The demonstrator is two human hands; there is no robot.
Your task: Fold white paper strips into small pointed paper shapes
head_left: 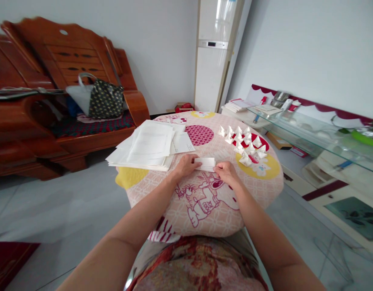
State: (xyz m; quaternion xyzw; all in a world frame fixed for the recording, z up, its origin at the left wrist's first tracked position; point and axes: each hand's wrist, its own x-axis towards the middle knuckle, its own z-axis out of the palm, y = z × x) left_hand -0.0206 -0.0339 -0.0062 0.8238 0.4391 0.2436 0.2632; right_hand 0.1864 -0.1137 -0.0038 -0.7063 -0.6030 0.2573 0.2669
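Note:
A small folded strip of white paper (205, 163) lies between my hands near the middle of the round table. My left hand (187, 165) pinches its left end, thumb on top. At the right end, the fingers of my right hand (226, 171) are closed on the paper's lower corner. To the left lies a stack of white paper sheets (150, 141), some with faint print. Several small folded white paper shapes (245, 141) with pointed tips stand in rows at the table's right side.
A cloth with cartoon figures (204, 204) covers the table. A glass-topped cabinet (313, 133) with papers and cups runs along the right. On the left is a wooden bench (71, 52) with bags (106, 99) on it. A tall white air conditioner (212, 60) stands behind.

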